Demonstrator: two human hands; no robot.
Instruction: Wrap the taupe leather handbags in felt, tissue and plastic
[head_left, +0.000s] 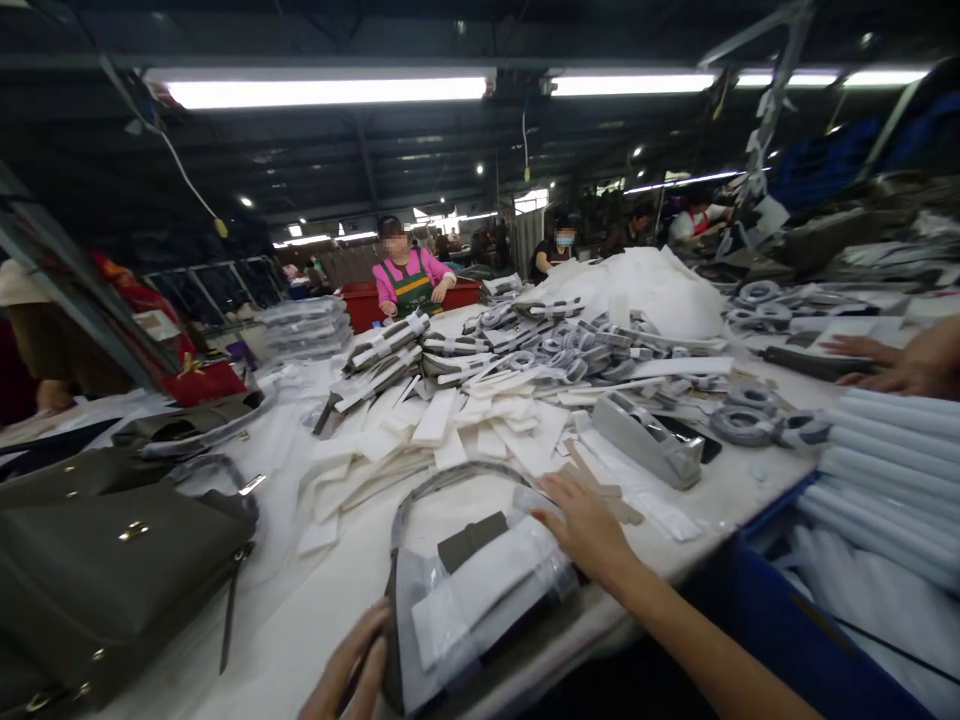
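A dark handbag point(420, 630) lies in front of me at the table's near edge. Its arched handle point(450, 470) is wrapped in clear plastic. Across the bag are a white padding sheet point(480, 590) under clear film and a dark olive flap piece point(472, 541). My left hand point(356, 665) is closed about the bag's left edge, some fingers cut off by the frame. My right hand point(585, 525) rests by the right end of the handle, fingers stretched out and thumb apart, over the plastic wrap.
Finished-looking olive bags point(127, 560) stand at left. White foam strips point(435, 420), wrapped handles point(390, 345), a tape dispenser point(645, 440) and a phone point(694, 440) crowd the table. At right are a blue bin point(795, 620), white rolls point(892, 450) and a co-worker's hands point(900, 365).
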